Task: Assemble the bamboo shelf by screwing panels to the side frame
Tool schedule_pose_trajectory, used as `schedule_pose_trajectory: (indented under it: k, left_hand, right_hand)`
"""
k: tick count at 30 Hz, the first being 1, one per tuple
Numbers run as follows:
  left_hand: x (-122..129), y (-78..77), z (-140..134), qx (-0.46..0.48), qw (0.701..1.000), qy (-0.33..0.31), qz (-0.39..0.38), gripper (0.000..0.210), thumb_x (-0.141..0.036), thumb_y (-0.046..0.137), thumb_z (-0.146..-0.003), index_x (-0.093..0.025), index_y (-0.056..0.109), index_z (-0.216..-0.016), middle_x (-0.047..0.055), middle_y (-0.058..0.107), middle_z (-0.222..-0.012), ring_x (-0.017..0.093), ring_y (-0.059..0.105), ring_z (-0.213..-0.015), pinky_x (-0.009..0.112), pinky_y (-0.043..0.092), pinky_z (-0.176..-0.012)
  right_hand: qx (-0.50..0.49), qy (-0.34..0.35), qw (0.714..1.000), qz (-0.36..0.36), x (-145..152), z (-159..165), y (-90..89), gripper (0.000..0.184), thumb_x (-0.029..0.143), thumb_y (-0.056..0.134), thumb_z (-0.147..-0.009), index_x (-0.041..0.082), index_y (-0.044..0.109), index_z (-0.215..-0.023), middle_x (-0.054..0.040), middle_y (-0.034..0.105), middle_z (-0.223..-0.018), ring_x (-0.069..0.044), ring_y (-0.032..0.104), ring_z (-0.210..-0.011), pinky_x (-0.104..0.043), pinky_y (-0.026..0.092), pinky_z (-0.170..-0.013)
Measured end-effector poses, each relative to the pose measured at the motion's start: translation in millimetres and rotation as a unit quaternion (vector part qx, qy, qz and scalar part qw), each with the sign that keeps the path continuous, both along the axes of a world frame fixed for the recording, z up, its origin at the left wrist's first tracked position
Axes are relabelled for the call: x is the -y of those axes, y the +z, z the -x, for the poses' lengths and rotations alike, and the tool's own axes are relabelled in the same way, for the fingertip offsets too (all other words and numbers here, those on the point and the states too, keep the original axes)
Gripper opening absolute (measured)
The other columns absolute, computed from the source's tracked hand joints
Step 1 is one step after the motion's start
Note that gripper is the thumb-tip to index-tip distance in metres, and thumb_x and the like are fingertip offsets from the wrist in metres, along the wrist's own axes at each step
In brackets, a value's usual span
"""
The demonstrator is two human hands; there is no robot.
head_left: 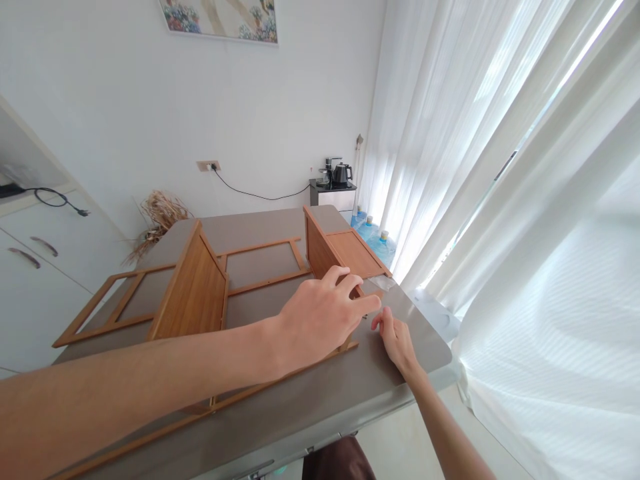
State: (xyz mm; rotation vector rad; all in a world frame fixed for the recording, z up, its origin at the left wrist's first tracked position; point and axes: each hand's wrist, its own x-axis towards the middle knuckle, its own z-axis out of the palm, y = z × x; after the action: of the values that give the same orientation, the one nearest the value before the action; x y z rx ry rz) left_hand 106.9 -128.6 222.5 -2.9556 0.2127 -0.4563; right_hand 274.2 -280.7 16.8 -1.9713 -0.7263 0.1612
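My left hand (pixel 323 317) reaches across from the left, its fingers bent over the near end of an upright wooden panel (pixel 320 243). The palm side and its exact grip are hidden. Close by on the right, my right hand (pixel 399 341) is closed with its thumb raised; whatever its fingers hold, if anything, is too small to make out. A second wooden panel (pixel 197 293) stands upright further left. Between the two panels runs an open wooden frame (pixel 270 280), lying low along the tabletop. Part of the near rail is covered by my left forearm.
Beyond the right panel lies a flat wooden panel (pixel 357 253), with clear plastic (pixel 383 283) beside it. Another open frame section (pixel 125 300) extends left. The grey table (pixel 420 337) has dried stalks (pixel 163 213) behind it. A kettle (pixel 343 173) and water bottles (pixel 373 233) stand near white curtains (pixel 425 133).
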Motion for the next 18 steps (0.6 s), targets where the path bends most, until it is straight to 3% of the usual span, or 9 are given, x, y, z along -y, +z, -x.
schedule_pose_trajectory:
  k: [7,10,13,15,18]
  left_hand:
    - [0.8,3.0,1.5,-0.005,1.0,-0.004,0.002,0.025,-0.023,0.043,-0.098,-0.03,0.053,-0.12,0.006,0.058,-0.121,0.027,0.047,-0.119,0.032,0.058,-0.072]
    - [1.2,3.3,1.9,-0.004,1.0,-0.002,0.001,0.024,-0.025,0.041,-0.099,-0.031,0.052,-0.12,0.006,0.057,-0.122,0.026,0.047,-0.118,0.033,0.059,-0.071]
    - [1.6,3.5,1.8,-0.008,1.0,-0.003,0.002,0.023,-0.025,0.04,-0.1,-0.03,0.051,-0.12,0.006,0.056,-0.122,0.026,0.047,-0.117,0.03,0.059,-0.068]
    - [1.8,3.6,1.5,-0.012,1.0,-0.004,0.004,0.023,-0.026,0.039,-0.1,-0.03,0.051,-0.119,0.005,0.056,-0.122,0.025,0.047,-0.115,0.028,0.058,-0.065]
    - [1.7,3.3,1.1,-0.017,1.0,-0.002,0.007,0.022,-0.027,0.037,-0.101,-0.03,0.052,-0.117,0.006,0.056,-0.121,0.025,0.047,-0.112,0.025,0.056,-0.061]
  right_hand:
    - [0.067,-0.015,0.998,0.013,8.5,1.0,-3.4,0.023,0.036,0.034,-0.093,0.022,0.051,-0.1,0.0008,0.056,-0.07,-0.02,0.056,-0.063,-0.031,0.043,-0.063]
    - [0.093,0.011,0.994,0.047,16.4,0.5,-3.9,0.029,0.033,0.031,-0.095,0.021,0.05,-0.113,-0.003,0.061,-0.081,-0.021,0.061,-0.073,-0.033,0.047,-0.071]
    - [0.086,0.086,0.991,0.05,24.6,0.9,0.1,0.038,0.037,0.026,-0.099,0.022,0.044,-0.13,-0.0046,0.067,-0.092,-0.019,0.063,-0.077,-0.033,0.049,-0.076]
    - [0.061,0.112,0.991,0.044,28.6,2.9,4.9,0.038,0.041,0.027,-0.101,0.023,0.043,-0.13,-0.0033,0.069,-0.089,-0.019,0.065,-0.076,-0.033,0.05,-0.075]
    - [0.036,0.101,0.992,0.062,32.1,9.3,15.3,0.036,0.048,0.03,-0.101,0.024,0.056,-0.108,0.0001,0.068,-0.073,-0.019,0.063,-0.064,-0.031,0.049,-0.066]
